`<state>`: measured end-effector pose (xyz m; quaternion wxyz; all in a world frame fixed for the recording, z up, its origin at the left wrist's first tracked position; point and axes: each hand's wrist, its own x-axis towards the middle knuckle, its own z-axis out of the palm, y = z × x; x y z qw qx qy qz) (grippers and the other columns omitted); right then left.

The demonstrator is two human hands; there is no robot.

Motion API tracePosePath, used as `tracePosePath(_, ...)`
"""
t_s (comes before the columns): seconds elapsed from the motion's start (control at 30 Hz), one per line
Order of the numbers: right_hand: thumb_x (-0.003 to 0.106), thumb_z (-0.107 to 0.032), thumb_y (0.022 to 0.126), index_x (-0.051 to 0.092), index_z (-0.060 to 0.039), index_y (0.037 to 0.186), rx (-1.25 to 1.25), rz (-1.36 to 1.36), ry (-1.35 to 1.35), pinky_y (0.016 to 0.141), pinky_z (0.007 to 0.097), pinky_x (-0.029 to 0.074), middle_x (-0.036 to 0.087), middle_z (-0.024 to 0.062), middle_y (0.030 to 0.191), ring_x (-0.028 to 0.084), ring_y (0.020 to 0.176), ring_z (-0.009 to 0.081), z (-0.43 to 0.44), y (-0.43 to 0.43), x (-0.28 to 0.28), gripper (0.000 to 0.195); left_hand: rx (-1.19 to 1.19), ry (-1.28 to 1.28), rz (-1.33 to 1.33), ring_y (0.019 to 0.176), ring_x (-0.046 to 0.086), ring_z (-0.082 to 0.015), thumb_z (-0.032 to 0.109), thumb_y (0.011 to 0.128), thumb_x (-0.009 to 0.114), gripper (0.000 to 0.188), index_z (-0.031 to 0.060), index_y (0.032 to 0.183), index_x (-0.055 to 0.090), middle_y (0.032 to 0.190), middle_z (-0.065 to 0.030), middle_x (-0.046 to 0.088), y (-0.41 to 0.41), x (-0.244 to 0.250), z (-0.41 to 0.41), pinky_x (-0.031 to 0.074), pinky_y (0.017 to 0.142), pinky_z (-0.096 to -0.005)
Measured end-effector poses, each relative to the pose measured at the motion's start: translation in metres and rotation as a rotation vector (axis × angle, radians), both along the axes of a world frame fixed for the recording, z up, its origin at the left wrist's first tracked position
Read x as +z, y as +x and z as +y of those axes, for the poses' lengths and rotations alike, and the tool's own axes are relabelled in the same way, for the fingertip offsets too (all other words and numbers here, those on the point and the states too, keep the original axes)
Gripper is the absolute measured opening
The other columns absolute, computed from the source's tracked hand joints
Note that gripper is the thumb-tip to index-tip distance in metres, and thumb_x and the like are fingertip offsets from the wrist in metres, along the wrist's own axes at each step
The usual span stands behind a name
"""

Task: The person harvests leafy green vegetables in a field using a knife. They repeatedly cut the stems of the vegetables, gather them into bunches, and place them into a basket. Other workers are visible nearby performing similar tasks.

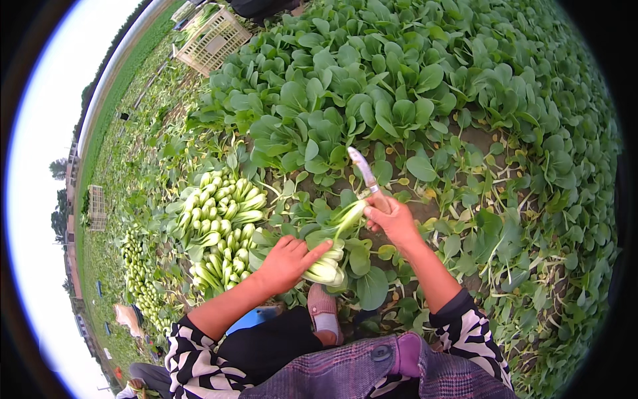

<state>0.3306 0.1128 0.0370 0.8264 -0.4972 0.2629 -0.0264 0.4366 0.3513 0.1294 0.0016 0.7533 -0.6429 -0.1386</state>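
Note:
My right hand (391, 219) grips the wooden handle of a knife with a curved blade (363, 167), which points up and away from me. The same hand's thumb and fingers pinch the base of a single bok choy (351, 217). In my left hand (286, 262) is a bunch of bok choy (326, 267), its pale stem ends pointing toward my right; its leaves are partly hidden by the hand. Left of my left hand, a heap of cut bok choy (219, 222) lies on the ground, pale bases showing.
Growing bok choy (389, 99) fills the ground ahead and right. A plastic crate (214, 42) with greens stands at top left, another crate (97, 207) far left. A second pile of bok choy (144, 284) lies at left. My shoe (320, 301) is below my hands; another person (149, 374) is at lower left.

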Motion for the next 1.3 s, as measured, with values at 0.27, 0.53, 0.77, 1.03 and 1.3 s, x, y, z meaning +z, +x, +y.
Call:
tracePosePath(0.27,0.066,-0.014,0.085,0.058,-0.0029,0.105,0.029,-0.226,-0.227,0.069,0.023,0.044,0.057,-0.0022,0.085,0.052,0.076,0.0059,-0.021,0.028,0.098,0.025,0.954,-0.397,0.996,0.113,0.051,-0.0153,0.01,0.063,0.082,0.087,0.0001,0.137,0.035,0.125,-0.009,0.053,0.029,0.057,0.047,0.038,0.1,-0.0319)
tracePosePath(0.53,0.067,-0.012,0.085,0.056,-0.0033,0.106,0.202,-0.22,0.174,0.072,0.0229,0.047,0.057,-0.0002,0.088,0.055,0.074,0.0088,0.078,0.064,0.127,0.025,0.827,-0.663,1.338,0.119,0.046,-0.0176,0.012,0.062,0.084,0.095,0.0016,0.139,0.028,0.129,-0.0089,0.047,0.022,0.042,0.062,0.037,0.102,-0.034)
tracePosePath(0.77,0.065,-0.014,0.086,0.055,-0.0034,0.112,0.263,-0.122,0.061,0.071,0.0254,0.049,0.06,0.0019,0.095,0.056,0.073,0.0102,0.113,0.086,0.13,0.03,1.005,-0.944,1.126,0.104,0.053,-0.0129,0.01,0.071,0.077,0.072,0.0006,0.131,0.038,0.112,-0.0051,0.058,0.011,0.029,0.076,0.042,0.093,-0.0298)
tracePosePath(1.03,0.067,-0.019,0.085,0.054,-0.0022,0.118,0.318,-0.078,-0.221,0.069,0.0276,0.052,0.061,0.0044,0.1,0.057,0.07,0.0097,0.093,0.094,0.12,0.039,1.104,-0.413,-0.041,0.1,0.058,-0.0284,0.004,0.06,0.075,0.075,0.0077,0.129,0.044,0.116,-0.0106,0.059,0.105,0.072,0.254,0.045,0.088,-0.0392)
tracePosePath(1.3,0.066,-0.019,0.086,0.054,-0.0008,0.118,0.207,0.091,-0.342,0.063,0.0242,0.048,0.06,0.0036,0.093,0.055,0.067,0.0095,0.041,0.063,0.077,0.039,1.014,0.433,-0.357,0.139,0.024,-0.03,-0.001,0.074,0.06,0.092,0.0198,0.149,0.011,0.151,-0.0088,0.026,0.171,-0.069,0.339,0.017,0.113,-0.0482)
